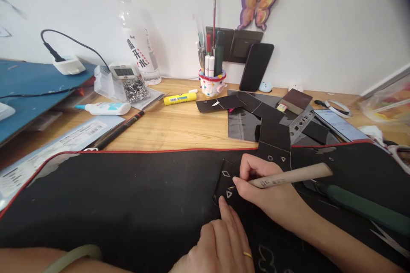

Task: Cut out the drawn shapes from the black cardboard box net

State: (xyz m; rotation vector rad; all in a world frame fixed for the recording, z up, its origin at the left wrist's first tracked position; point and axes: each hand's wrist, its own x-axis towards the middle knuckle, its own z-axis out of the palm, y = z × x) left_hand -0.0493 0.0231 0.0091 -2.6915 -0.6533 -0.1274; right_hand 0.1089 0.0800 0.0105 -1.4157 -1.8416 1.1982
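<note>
On the black mat lies a small black card with a diamond and a triangle outlined in a light colour. My right hand grips a beige pen, its tip down at the card beside the triangle. The barrel slants up to the right. My left hand rests flat at the card's lower edge, index finger stretched out just below the triangle. Beyond my right hand, a folded black card strip carries a circle and a triangle outline.
A green-handled tool and scissors lie to the right. Behind stand a pen cup, a phone and a water bottle. A yellow glue stick and a metal stencil ruler lie on the desk.
</note>
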